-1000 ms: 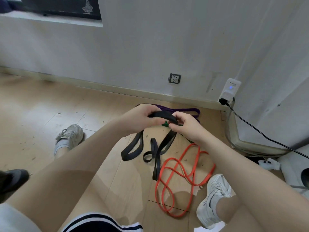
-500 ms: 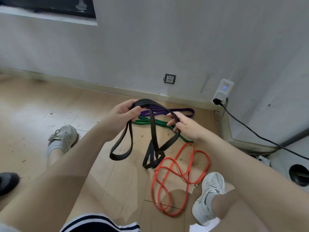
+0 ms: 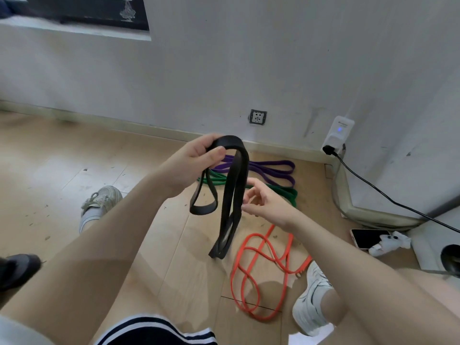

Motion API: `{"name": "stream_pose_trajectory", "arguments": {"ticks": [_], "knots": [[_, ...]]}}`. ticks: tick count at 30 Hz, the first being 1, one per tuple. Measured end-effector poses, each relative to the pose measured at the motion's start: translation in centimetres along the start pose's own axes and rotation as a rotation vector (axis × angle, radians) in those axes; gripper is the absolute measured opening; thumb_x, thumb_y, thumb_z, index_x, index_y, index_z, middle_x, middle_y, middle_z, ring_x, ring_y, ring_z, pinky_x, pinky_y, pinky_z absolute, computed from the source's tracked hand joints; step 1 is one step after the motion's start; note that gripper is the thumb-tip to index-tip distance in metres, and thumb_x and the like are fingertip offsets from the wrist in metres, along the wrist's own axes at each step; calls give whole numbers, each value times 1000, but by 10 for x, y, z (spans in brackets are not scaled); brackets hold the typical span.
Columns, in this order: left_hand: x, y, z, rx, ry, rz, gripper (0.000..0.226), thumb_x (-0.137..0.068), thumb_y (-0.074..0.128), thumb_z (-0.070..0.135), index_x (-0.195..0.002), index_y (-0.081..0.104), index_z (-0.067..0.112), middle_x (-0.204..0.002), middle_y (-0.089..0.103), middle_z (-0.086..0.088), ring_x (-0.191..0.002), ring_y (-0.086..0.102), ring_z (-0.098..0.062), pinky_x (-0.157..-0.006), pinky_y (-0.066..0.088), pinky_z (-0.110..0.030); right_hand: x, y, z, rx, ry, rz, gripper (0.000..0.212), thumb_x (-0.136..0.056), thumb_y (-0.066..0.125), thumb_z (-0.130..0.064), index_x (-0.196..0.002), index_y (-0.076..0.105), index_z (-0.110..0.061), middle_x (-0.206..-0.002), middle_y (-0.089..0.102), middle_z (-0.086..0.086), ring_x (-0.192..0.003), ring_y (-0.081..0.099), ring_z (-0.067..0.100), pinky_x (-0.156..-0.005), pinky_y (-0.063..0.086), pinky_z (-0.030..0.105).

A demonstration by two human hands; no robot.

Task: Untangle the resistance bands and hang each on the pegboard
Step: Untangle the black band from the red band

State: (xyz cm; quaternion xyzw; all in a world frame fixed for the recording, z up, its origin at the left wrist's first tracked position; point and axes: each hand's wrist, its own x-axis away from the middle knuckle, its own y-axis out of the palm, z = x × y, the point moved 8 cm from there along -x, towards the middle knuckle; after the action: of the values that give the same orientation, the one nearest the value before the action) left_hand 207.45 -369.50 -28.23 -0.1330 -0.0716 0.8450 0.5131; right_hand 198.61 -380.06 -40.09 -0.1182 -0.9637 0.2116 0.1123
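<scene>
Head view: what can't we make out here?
- Pegboard: none in frame.
- Right hand: fingertips lie against the black band; whether they pinch it is unclear.
- Green band: middle hidden behind black band and right hand.
- Orange band: far end hidden under right forearm.

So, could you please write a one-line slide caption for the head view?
Left hand lifts the black band clear while purple, green and orange bands lie on the floor.
</scene>
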Motion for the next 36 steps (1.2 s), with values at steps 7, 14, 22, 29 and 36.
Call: {"name": "stream_pose_trajectory", "arguments": {"ticks": [7, 14, 22, 29, 36], "knots": [[4, 15, 3, 118, 10, -80, 15, -96, 40, 12, -104, 52, 15, -63, 58, 23, -62, 52, 6, -65, 40, -9, -4, -5, -20, 193, -85, 262, 22, -88, 61, -24, -109, 66, -18, -98, 68, 5, -91, 64, 19, -84, 54, 35], [17, -16, -38, 104, -99, 103, 17, -97, 41, 12, -100, 56, 18, -60, 56, 20, -61, 51, 3, -60, 40, -7, 9, -74, -17, 157, -24, 302, 8, -83, 68, -22, -79, 63, -28, -62, 53, -9, -55, 46, 7, -57, 39, 23], [27, -12, -101, -95, -276, 79, 24, -97, 44, 12, -110, 52, 30, -82, 51, 5, -77, 46, -8, -75, 37, -20, 16, -103, -73, 385, -131, 233, 12, -88, 62, -28, -97, 53, -28, -97, 62, -4, -87, 58, 15, -74, 46, 26], [26, -9, -116, -189, -472, 58, 28, -93, 45, 3, -115, 49, 21, -110, 62, -7, -100, 59, -23, -75, 45, -25, 10, -73, -136, 510, -277, -17, 46, -86, 50, 1, -124, 52, -24, -114, 57, -8, -104, 54, 6, -86, 41, 11], [-28, 30, -22, -125, -105, -40, 52, -79, 65, 32, -128, 49, 22, -116, 63, 0, -109, 60, -15, -97, 48, -37, -3, -74, -141, 634, -372, -5, 41, -84, 60, -4, -121, 62, -20, -107, 54, -4, -100, 53, 11, -89, 38, 18]]}}
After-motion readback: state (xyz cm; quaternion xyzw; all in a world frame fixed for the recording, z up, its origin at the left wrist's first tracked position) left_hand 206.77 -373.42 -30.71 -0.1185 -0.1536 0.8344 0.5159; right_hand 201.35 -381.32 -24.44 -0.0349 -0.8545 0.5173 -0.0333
